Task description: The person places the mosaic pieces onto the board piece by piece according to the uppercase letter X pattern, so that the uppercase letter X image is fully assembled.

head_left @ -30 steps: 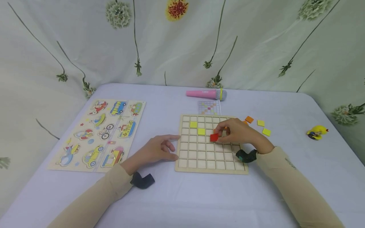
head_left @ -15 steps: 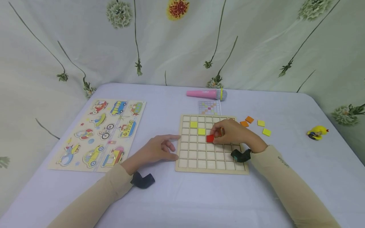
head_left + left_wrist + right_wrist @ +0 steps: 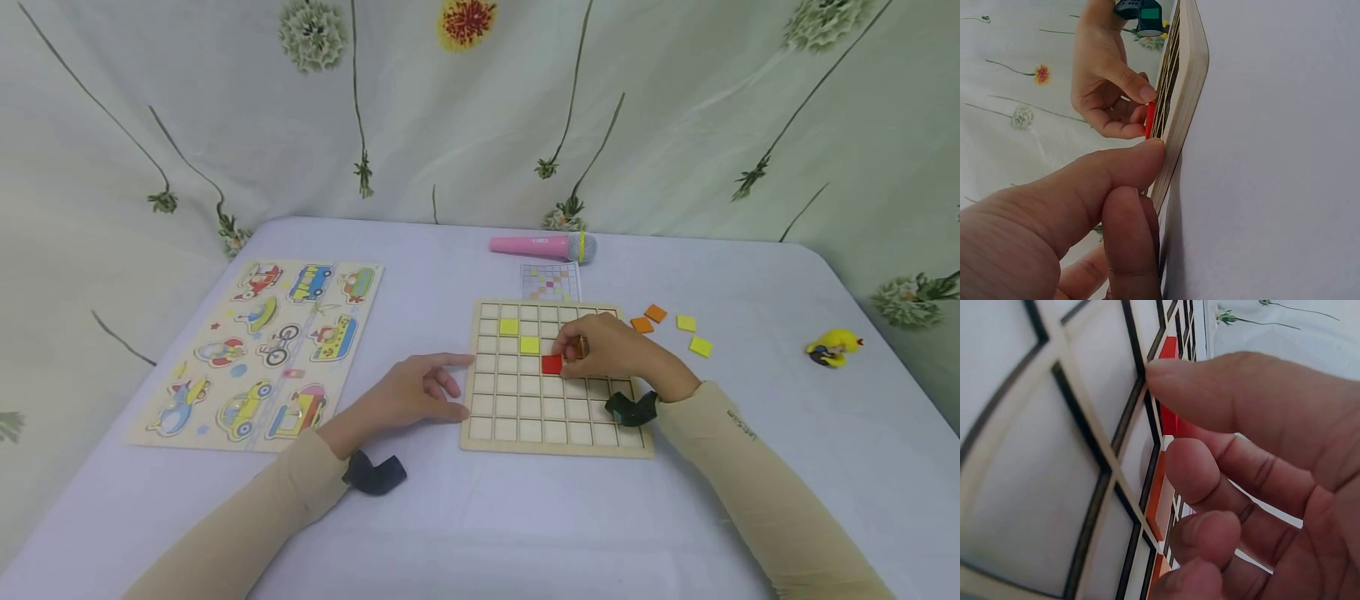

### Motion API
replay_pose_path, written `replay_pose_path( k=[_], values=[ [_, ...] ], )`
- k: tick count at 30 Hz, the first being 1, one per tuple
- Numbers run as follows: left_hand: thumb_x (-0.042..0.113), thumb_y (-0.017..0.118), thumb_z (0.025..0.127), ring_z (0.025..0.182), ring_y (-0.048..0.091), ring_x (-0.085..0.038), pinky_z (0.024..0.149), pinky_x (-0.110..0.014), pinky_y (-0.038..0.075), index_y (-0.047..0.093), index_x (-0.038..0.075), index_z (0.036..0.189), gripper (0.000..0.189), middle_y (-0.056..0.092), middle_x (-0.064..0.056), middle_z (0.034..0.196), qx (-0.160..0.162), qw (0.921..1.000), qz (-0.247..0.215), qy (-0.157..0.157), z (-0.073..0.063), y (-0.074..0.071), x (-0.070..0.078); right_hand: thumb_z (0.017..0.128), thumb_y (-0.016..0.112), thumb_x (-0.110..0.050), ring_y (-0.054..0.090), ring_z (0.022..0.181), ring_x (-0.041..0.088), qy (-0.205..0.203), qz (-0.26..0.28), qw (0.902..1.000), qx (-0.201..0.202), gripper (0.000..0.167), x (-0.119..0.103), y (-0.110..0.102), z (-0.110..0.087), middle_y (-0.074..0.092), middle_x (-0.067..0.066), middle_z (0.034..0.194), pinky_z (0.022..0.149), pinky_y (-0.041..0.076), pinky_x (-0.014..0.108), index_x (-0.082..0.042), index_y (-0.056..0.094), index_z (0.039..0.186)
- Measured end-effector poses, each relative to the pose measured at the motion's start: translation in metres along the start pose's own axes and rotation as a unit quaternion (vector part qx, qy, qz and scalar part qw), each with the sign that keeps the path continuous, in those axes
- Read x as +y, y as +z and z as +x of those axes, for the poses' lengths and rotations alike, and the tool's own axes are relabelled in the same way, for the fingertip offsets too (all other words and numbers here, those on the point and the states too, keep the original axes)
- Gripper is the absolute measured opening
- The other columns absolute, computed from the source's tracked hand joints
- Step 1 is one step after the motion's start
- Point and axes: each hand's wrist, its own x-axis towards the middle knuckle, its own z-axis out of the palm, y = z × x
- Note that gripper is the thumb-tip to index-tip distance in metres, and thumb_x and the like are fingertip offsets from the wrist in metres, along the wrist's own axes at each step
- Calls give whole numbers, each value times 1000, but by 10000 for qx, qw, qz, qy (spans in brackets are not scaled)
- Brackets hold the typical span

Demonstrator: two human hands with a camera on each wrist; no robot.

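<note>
A red square tile [image 3: 551, 364] lies over a cell near the middle of the wooden grid board [image 3: 555, 408]. My right hand [image 3: 609, 346] pinches it between thumb and index finger, as the right wrist view shows. Two yellow tiles [image 3: 529, 344] sit in cells diagonally up and left of it. Orange tiles [image 3: 1160, 506] on the board lie just beyond the red one, mostly hidden behind the right hand in the head view. My left hand [image 3: 408, 390] touches the board's left edge with thumb and index fingertips spread apart.
Right of the board lie loose orange tiles [image 3: 656, 313] and yellow tiles [image 3: 701, 347]. A small pattern card [image 3: 551, 282] and a pink toy microphone [image 3: 532, 247] are behind it. A vehicle puzzle board [image 3: 258, 358] lies left; a yellow-haired figurine [image 3: 834, 347] is far right.
My right hand has carried the red tile slightly left and down to a middle cell, uncovering a loose orange tile beside the board. The left hand stays at the board's edge.
</note>
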Motion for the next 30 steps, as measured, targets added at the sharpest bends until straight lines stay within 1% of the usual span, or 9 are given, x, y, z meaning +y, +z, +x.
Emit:
replay_pose_path(
  k=[5, 10, 13, 16, 19, 23, 27, 30],
  values=[
    [18, 91, 87, 83, 64, -18, 79, -34, 50, 56, 8, 157, 79, 70, -5, 105, 3, 10000, -29, 11, 0, 0, 0, 91, 85, -7, 53, 74, 16, -10, -36, 10000, 0, 14, 0, 0, 0, 60, -2, 80, 73, 45, 33, -6, 75, 101],
    [18, 91, 86, 84, 64, -19, 79, -34, 50, 56, 9, 157, 80, 69, -5, 106, -10, 10000, -68, 8, 0, 0, -1, 92, 84, -8, 53, 74, 16, -152, -56, 9999, 20, 14, 0, -1, -3, 60, -2, 81, 72, 44, 32, -6, 75, 102],
    [18, 91, 86, 84, 64, -19, 79, -34, 50, 56, 8, 157, 80, 70, -5, 106, -11, 10000, -64, 18, 0, 0, -1, 92, 84, -8, 54, 73, 15, -282, 59, 9996, 52, 14, 3, -3, -7, 61, -3, 81, 72, 45, 31, -5, 76, 104],
    [18, 91, 86, 83, 64, -19, 79, -34, 50, 56, 8, 157, 79, 70, -5, 105, -3, 10000, -47, 33, 0, 0, 0, 93, 82, -7, 53, 68, 14, -331, 225, 9991, 103, 14, 6, -6, -13, 60, -4, 81, 68, 44, 29, -5, 77, 106],
    [18, 91, 86, 83, 64, -19, 79, -34, 50, 56, 8, 157, 79, 70, -5, 105, 2, 10000, -20, 39, 0, 0, 1, 96, 79, -7, 53, 66, 15, -330, 298, 9988, 212, 14, 10, -10, -19, 60, -4, 81, 66, 43, 28, -5, 77, 109],
    [18, 91, 87, 83, 64, -19, 79, -34, 50, 56, 7, 157, 79, 70, -4, 106, -8, 10000, -10, 27, 0, 0, 1, 99, 77, -8, 56, 73, 17, -280, 418, 9978, 426, 14, 16, -15, -28, 62, -4, 84, 68, 45, 29, -3, 78, 112],
    [18, 91, 87, 83, 64, -18, 79, -34, 50, 56, 8, 157, 79, 70, -4, 106, -17, 10000, -2, 21, 0, 0, 2, 98, 77, -5, 59, 77, 18, -281, 616, 9959, 602, 15, 23, -20, -38, 69, -1, 91, 72, 48, 28, 0, 78, 113],
    [18, 91, 87, 83, 64, -18, 79, -34, 50, 56, 8, 157, 79, 70, -4, 105, -16, 10000, 17, 31, 0, 0, 1, 98, 77, -4, 59, 76, 16, -280, 582, 9953, 723, 16, 27, -24, -44, 73, -1, 93, 72, 48, 28, 0, 78, 113]
  ],
)
